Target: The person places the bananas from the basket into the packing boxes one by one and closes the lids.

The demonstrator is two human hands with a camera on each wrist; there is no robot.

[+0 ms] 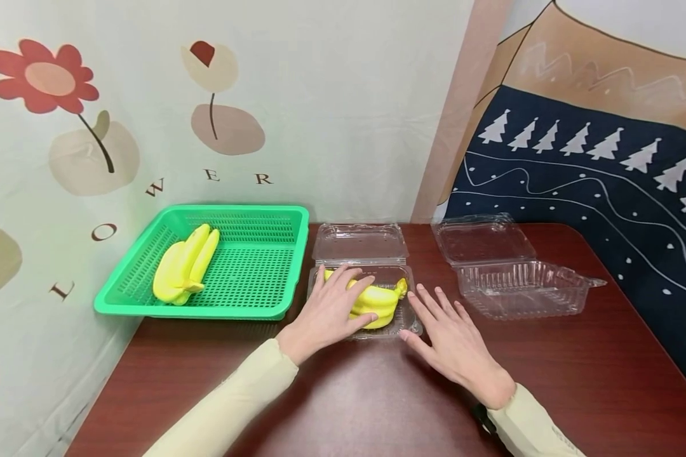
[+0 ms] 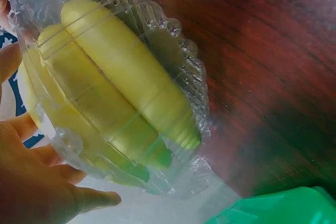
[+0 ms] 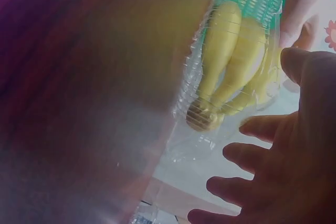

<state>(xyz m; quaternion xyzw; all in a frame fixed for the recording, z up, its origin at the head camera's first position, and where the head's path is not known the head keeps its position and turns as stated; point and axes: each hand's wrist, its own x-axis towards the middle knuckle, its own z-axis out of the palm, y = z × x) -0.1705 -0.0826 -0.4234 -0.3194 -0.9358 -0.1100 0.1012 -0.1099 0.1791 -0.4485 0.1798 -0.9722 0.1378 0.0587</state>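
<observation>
A bunch of yellow bananas (image 1: pixel 380 297) lies in the base of a clear plastic clamshell box (image 1: pixel 360 244), whose lid is folded back toward the wall. My left hand (image 1: pixel 327 312) reaches over the left part of the bananas with its fingers spread; whether it presses on them cannot be made out. At the box's right edge, my right hand (image 1: pixel 456 343) has its fingers straight and apart, holding nothing. Through the clear wall, the left wrist view shows the bananas (image 2: pixel 115 77) side by side. The brown stem end of the bananas (image 3: pixel 226 51) appears in the right wrist view.
A green plastic basket (image 1: pixel 251 273) stands at the left of the brown table (image 1: pixel 411 406), with another banana bunch (image 1: pixel 183 266) inside. To the right is a second clear clamshell box (image 1: pixel 523 295) with its lid raised. A printed cloth wall (image 1: pixel 343 127) rises behind the table.
</observation>
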